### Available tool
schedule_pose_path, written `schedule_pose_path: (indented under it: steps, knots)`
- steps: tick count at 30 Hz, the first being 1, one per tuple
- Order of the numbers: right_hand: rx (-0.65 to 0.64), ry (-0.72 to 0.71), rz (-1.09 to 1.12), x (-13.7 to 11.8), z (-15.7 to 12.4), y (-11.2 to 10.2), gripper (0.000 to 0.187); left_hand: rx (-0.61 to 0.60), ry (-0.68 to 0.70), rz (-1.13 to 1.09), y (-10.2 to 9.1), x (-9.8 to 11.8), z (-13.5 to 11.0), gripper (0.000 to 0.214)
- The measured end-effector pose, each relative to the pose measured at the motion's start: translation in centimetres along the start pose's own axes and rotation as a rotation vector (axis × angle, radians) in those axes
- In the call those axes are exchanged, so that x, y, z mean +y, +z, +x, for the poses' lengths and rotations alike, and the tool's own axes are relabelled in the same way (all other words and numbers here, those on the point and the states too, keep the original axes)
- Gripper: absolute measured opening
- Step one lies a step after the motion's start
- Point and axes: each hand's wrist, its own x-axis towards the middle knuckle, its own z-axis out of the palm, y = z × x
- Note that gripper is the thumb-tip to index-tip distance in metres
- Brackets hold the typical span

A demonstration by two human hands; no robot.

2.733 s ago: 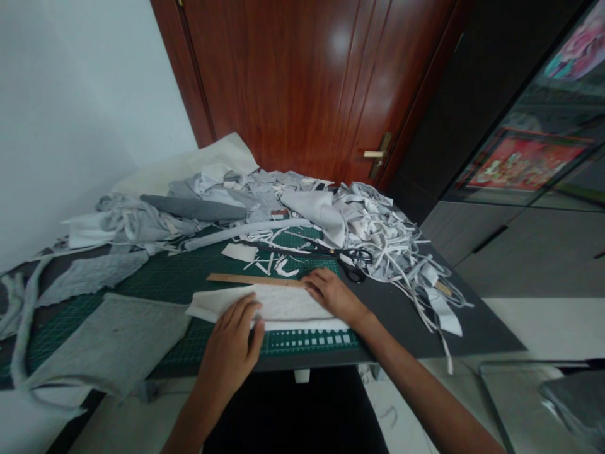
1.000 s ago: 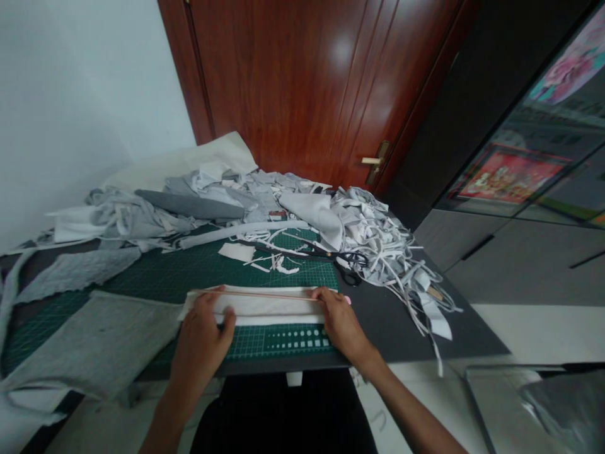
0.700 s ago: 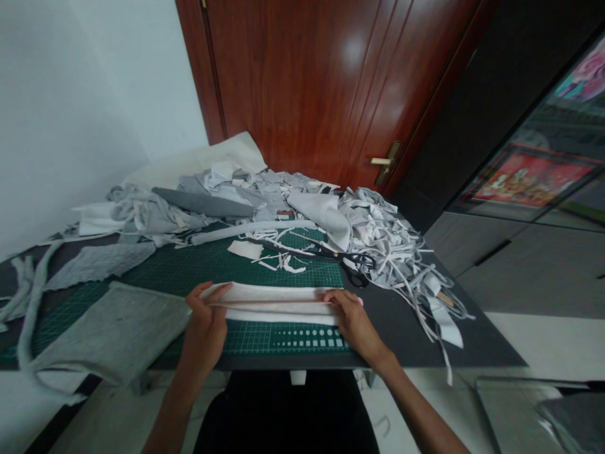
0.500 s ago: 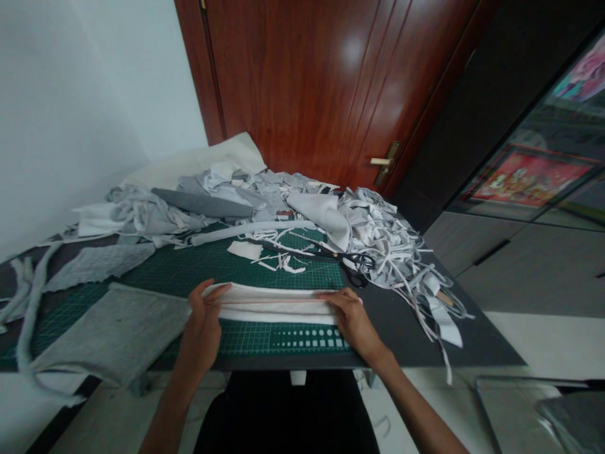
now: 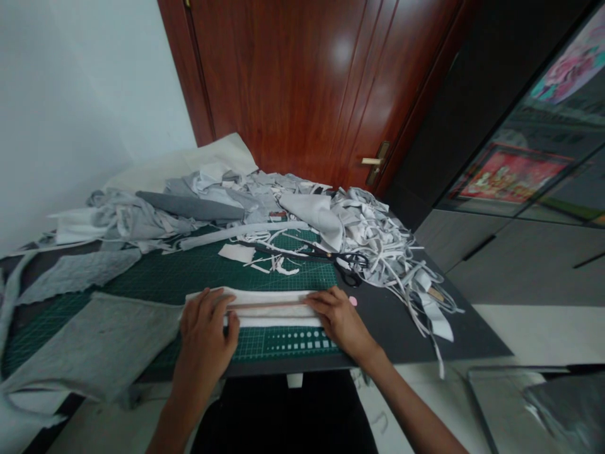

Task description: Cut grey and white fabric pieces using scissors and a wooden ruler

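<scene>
A folded strip of white cloth (image 5: 271, 311) lies lengthwise on the green cutting mat (image 5: 189, 268), a pinkish line running along its middle. My left hand (image 5: 207, 331) rests over the strip's left end, fingers laid across the cloth and thumb apart from them. At the other end, my right hand (image 5: 339, 318) has its fingers and thumb together on the edge of the fold; the underside of the grip is hidden. A grey piece of cloth (image 5: 101, 343) spreads out left of my left hand and hangs over the table edge.
Black scissors (image 5: 352, 260) lie beyond the strip, among thin white offcuts (image 5: 283, 265). Heaps of grey and white scraps (image 5: 378, 236) line the back and right of the dark table (image 5: 406, 334). A small pink piece (image 5: 353, 301) sits by my right hand.
My left hand has turned palm-down and spread over the strip's left end, its thumb now apart. My right hand has shifted slightly left along the fold. The view has moved a little.
</scene>
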Motion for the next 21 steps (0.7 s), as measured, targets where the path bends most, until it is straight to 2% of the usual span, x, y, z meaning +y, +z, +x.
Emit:
schedule_pose_path:
  steps: [3, 6, 12, 17, 21]
  knots:
    - [-0.009, 0.013, -0.079, -0.8, 0.7, 0.2, 0.031, 0.002, 0.000, -0.009, -0.1, -0.1, -0.1, 0.030]
    - [-0.047, 0.015, -0.157, -1.4, 1.6, 0.2, 0.025, -0.026, 0.012, -0.082, -0.2, -0.2, -0.2, 0.028]
    - [-0.104, -0.014, -0.193, -2.0, 2.9, -0.2, 0.027, -0.239, 0.274, -0.345, -0.6, 0.0, -0.2, 0.030]
    - [-0.095, 0.021, -0.076, -1.7, 3.4, 0.2, 0.022, -0.299, 0.215, -0.363, -0.3, 0.1, 0.1, 0.031]
    - [-0.066, 0.108, -0.025, -1.5, 3.9, 0.5, 0.019, -0.326, 0.186, -0.412, -0.2, 0.1, 0.3, 0.028]
